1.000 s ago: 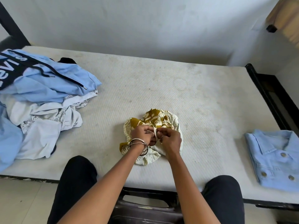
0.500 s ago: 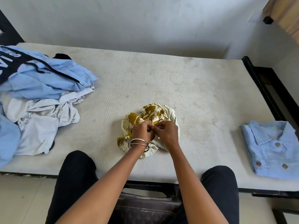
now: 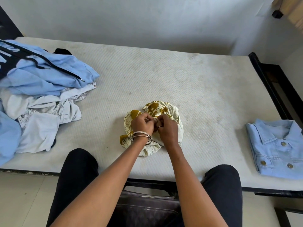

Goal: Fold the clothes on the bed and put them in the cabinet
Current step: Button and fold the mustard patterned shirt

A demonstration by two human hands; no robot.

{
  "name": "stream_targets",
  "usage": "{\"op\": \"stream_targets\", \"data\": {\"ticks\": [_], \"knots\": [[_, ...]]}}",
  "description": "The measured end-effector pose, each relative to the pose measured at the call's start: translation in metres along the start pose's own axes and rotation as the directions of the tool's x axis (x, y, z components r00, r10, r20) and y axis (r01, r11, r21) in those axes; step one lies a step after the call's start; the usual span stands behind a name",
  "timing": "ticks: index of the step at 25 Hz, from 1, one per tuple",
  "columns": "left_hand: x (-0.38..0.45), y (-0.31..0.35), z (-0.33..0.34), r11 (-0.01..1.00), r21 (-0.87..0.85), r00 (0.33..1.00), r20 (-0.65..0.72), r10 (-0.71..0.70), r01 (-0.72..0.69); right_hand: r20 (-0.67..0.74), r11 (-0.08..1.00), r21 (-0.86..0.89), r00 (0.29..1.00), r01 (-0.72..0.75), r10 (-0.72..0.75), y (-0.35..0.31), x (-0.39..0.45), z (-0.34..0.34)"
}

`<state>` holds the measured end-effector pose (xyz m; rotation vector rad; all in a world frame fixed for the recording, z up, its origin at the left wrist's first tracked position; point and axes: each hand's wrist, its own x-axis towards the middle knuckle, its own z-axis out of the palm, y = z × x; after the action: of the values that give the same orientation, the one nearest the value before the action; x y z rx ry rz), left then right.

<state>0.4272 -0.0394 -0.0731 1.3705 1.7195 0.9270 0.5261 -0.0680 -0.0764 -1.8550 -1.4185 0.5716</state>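
A crumpled cream and mustard patterned garment (image 3: 161, 108) lies bunched near the front edge of the mattress (image 3: 164, 76). My left hand (image 3: 142, 123), with bangles on the wrist, and my right hand (image 3: 168, 126) sit knuckle to knuckle on top of it, fingers curled and pinching its fabric between them. A folded light blue denim shirt (image 3: 277, 149) lies at the right end of the mattress. At the left, a heap of unfolded clothes (image 3: 41, 95) has a light blue hoodie on top and white garments under it.
A black bed frame (image 3: 268, 82) runs along the right and front edges. A white wall stands behind the bed. A wooden cabinet corner (image 3: 293, 12) shows at top right. My knees in black trousers and a dark chair seat (image 3: 147, 202) are below.
Both hands stay on the patterned garment and keep working its fabric close together. The view has shifted slightly; the piles have not moved.
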Motion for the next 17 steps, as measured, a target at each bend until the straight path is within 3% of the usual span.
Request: {"op": "stream_targets", "data": {"ticks": [2, 4, 5, 8, 11, 13, 15, 17], "knots": [[0.006, 0.006, -0.005, 0.97, -0.142, 0.975, 0.124, -0.183, 0.2, 0.0, 0.991, 0.11, 0.997, -0.08, 0.08, 0.004, 0.0, -0.002], [0.009, 0.011, -0.014, 0.852, -0.289, 0.881, 0.33, -0.339, 0.436, 0.05, 0.971, 0.208, 0.993, -0.116, 0.108, 0.006, -0.003, -0.006], [0.012, 0.011, -0.018, 0.832, -0.285, 0.85, 0.392, -0.352, 0.476, 0.099, 0.964, 0.239, 0.991, -0.116, 0.095, 0.007, -0.005, -0.01], [0.012, 0.011, -0.023, 0.901, -0.243, 0.873, 0.428, -0.234, 0.361, 0.213, 0.973, 0.2, 0.974, -0.118, 0.074, 0.003, -0.003, -0.018], [0.009, -0.001, -0.027, 0.958, -0.245, 0.896, 0.444, -0.028, 0.151, 0.19, 0.984, 0.127, 0.977, -0.123, 0.097, -0.026, 0.018, -0.037], [0.016, -0.022, -0.033, 0.999, 0.024, 0.882, 0.472, 0.007, -0.021, 0.166, 0.965, 0.241, 0.984, -0.104, 0.064, -0.063, 0.039, -0.057], [0.022, -0.045, -0.043, 0.946, 0.302, 0.925, 0.379, -0.009, -0.115, 0.098, 0.899, 0.428, 0.993, -0.096, 0.059, -0.099, 0.067, -0.079], [0.026, -0.057, -0.053, 0.963, 0.269, 0.983, 0.18, -0.041, -0.009, 0.02, 0.828, 0.557, 0.998, -0.066, 0.067, -0.128, 0.1, -0.089]]}}
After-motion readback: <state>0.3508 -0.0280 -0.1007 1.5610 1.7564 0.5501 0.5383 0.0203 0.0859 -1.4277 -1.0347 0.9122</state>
